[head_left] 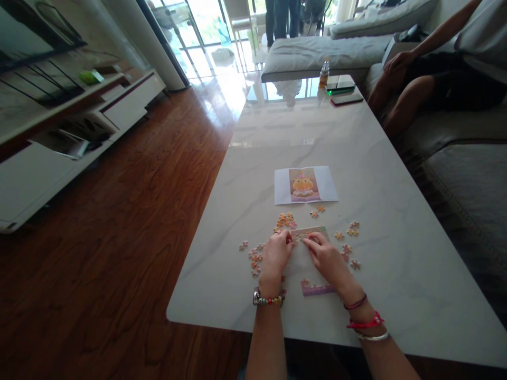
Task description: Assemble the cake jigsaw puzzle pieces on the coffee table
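A joined strip of jigsaw puzzle [311, 231] lies flat on the white marble table. My left hand [277, 253] is closed at its left end, fingertips on its lower left edge. Along the lower edge, my right hand [325, 257] is closed in a pinch; whatever sits between its fingertips is too small to make out. Nearer to me lies a purple joined puzzle strip [317, 290], partly hidden under my right wrist. Loose puzzle pieces [255, 258] lie left of my left hand, and more puzzle pieces [346, 249] lie to the right of my right hand.
Beyond the hands lies a creased picture sheet [304, 184]; several orange pieces [285, 219] sit before it. At the table's far end are a bottle [324, 73] and two phone-like devices [346, 98]. A person [443, 68] sits on the sofa at right; another person's legs [283, 21] show behind.
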Tool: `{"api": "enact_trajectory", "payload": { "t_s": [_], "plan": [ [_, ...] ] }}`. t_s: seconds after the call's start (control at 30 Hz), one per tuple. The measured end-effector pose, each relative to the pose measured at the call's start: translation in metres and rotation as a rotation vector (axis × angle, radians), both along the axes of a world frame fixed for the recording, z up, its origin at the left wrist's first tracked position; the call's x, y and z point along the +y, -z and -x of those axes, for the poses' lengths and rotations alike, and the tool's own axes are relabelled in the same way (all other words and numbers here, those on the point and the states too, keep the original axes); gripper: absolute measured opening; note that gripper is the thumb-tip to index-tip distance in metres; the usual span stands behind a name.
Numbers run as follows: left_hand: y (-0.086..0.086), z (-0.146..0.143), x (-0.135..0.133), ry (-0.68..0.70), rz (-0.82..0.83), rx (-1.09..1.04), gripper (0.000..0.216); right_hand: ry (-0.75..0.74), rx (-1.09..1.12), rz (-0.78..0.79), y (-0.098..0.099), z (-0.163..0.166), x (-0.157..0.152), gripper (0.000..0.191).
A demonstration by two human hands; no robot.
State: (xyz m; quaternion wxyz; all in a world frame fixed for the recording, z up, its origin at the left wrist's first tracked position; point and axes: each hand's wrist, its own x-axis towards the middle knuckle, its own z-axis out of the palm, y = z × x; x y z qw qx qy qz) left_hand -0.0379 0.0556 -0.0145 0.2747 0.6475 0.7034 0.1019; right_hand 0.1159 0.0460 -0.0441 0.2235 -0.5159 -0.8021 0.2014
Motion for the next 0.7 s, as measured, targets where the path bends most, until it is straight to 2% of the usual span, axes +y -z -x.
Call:
{"api": "enact_trajectory", "payload": {
  "t_s": [0.13, 0.4, 0.6, 0.7],
  "plan": [
    [0.001, 0.004, 0.0, -0.019, 0.007, 0.023, 0.01, -0.011, -0.015, 0.008, 0.0, -0.001, 0.0, 0.031],
    [0.007, 0.005, -0.001, 0.027, -0.047, 0.0, 0.01, -0.024, 0.026, 0.001, -0.003, 0.0, 0.001, 0.031],
    [0.0, 0.002, 0.002, 0.037, 0.007, -0.039, 0.011, 0.173, 0.006, -0.109, -0.006, -0.019, 0.009, 0.032],
    [-0.002, 0.0, 0.002, 0.036, 0.011, -0.035, 0.011, 0.127, -0.06, -0.111, -0.003, -0.029, 0.01, 0.034]
  ]
}}
